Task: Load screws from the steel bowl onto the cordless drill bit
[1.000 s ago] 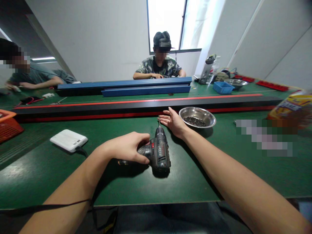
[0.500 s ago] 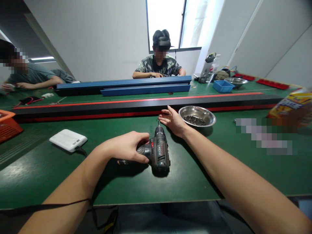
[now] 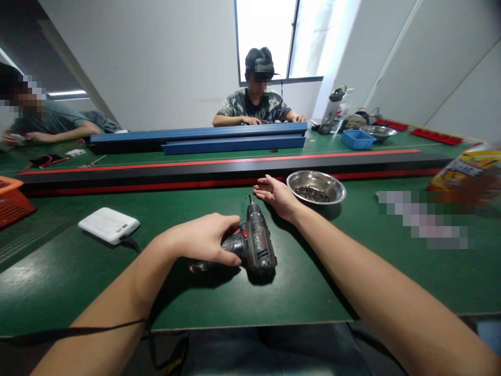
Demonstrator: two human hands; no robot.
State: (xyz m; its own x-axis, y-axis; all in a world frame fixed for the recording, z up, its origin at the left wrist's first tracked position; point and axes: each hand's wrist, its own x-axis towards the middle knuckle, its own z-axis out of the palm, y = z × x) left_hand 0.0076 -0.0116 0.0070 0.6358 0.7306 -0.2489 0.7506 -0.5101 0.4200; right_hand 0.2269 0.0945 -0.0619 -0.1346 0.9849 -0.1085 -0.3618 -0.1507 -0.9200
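Observation:
A dark cordless drill (image 3: 256,243) lies on its side on the green table (image 3: 78,271), bit pointing away from me. My left hand (image 3: 203,240) is wrapped round its handle. My right hand (image 3: 278,196) lies just past the drill's bit, fingers stretched out and flat near the long black and red rail (image 3: 156,175). A steel bowl (image 3: 316,187) holding small dark screws stands right beside my right hand.
A white box (image 3: 108,225) with a cable lies to the left, an orange basket (image 3: 13,201) at the far left edge. Blue rails (image 3: 195,138) lie beyond the black rail. One person sits opposite, another at the far left. A yellow bag (image 3: 465,169) stands at right.
The drill has shifted slightly, its bit swinging a little to the left and away from the rail. My right hand has drawn back a little from the rail.

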